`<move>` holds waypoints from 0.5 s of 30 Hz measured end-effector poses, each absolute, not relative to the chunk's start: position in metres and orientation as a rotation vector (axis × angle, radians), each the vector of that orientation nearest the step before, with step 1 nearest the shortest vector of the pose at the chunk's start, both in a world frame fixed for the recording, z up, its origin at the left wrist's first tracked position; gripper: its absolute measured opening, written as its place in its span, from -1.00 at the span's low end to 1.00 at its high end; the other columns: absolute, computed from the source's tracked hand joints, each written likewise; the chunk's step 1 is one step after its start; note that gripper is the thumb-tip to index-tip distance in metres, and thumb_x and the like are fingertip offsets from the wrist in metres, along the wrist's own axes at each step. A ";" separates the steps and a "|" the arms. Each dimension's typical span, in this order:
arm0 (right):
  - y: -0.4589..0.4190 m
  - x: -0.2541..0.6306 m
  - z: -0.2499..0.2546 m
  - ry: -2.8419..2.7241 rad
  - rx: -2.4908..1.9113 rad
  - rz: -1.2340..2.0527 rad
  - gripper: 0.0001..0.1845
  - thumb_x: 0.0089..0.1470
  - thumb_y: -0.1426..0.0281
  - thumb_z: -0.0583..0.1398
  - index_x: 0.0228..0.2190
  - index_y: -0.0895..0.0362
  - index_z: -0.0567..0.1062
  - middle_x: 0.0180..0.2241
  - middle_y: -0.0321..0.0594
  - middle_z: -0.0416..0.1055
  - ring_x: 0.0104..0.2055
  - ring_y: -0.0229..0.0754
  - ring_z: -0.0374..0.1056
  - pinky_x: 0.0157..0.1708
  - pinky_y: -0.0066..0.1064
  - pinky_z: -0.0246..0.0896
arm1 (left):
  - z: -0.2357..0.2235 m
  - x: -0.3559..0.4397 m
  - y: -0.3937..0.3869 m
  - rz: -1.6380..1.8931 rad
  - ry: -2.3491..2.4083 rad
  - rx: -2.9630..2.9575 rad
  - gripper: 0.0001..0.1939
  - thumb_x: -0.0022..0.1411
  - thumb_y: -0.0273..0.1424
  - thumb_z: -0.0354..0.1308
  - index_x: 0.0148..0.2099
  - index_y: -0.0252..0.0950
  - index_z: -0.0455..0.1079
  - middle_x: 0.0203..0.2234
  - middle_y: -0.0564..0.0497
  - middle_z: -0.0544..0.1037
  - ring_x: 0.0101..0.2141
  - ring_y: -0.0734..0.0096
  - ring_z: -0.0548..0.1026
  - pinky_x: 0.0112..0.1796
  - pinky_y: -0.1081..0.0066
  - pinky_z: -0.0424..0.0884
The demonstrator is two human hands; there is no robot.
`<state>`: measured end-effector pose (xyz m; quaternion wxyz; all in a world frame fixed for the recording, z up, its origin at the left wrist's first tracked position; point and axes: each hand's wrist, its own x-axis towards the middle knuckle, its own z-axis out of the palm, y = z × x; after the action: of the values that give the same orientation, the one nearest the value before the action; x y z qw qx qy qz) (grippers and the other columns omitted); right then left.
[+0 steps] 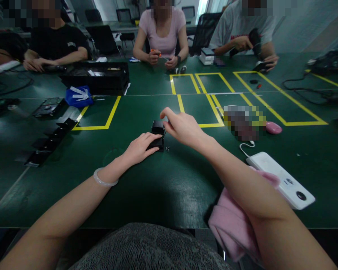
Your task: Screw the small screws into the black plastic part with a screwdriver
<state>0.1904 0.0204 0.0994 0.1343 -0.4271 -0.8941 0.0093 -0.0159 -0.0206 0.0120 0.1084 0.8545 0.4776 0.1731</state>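
Observation:
A small black part (158, 127) with a flat base and a raised block lies on the green table in front of me. My left hand (142, 147) holds its near portion, with the fingers across the top and the thumb along the near side. Just right of the part, my right hand (183, 126) hovers with index finger and thumb curled toward each other over its edge. Whatever sits between those fingertips, if anything, is too small to make out. Several tiny dark screws (167, 149) lie on the table beside the part's right side.
Left on the table are a row of black parts (52, 140), a blue packet (79, 96) and a large black case (101, 77). A white power bank (281, 180), pink cloth (232, 223) and pink mouse-shaped object (273, 127) lie right. Three people sit opposite.

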 end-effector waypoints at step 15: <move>0.022 0.189 0.096 -2.568 -1.196 0.032 -0.67 0.33 0.35 -0.02 0.01 0.21 0.38 -0.35 -0.17 0.53 -0.35 -0.18 0.34 -0.29 -0.38 0.01 | 0.012 -0.016 -0.021 0.518 1.399 2.517 -0.56 0.42 -0.27 0.05 0.28 -0.23 0.25 0.04 -0.14 0.46 0.02 0.10 0.43 -0.01 0.13 0.44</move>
<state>0.1894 0.0222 0.0959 0.1539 -0.4171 -0.8957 0.0112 -0.0156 -0.0209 0.0122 0.1074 0.8553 0.4754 0.1760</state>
